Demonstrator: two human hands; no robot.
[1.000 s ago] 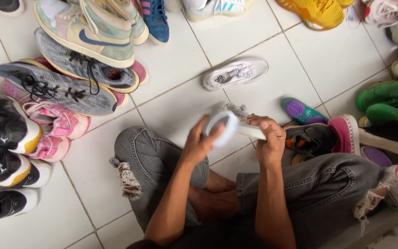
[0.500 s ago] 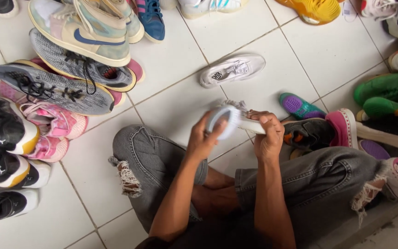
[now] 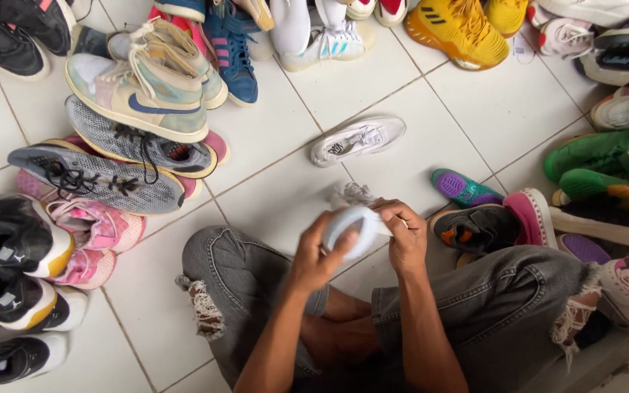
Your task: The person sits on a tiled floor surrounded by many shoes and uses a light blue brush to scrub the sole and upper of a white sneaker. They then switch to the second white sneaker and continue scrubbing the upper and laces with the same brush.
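Here, white sneaker [image 3: 352,227] between hands [image 3: 316,256].

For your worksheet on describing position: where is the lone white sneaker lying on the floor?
In the head view, the white sneaker lies on its own on the tiled floor, just beyond the hands, nearest the purple-and-teal shoe.

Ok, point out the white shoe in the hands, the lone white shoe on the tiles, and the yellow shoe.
held shoe [image 3: 354,227], head view, sole
lone shoe [image 3: 358,138], head view, upper
yellow shoe [image 3: 460,29], head view, side

The white shoe [image 3: 354,229] has turned in both hands, its rounded end now facing up, laces [image 3: 351,193] behind.
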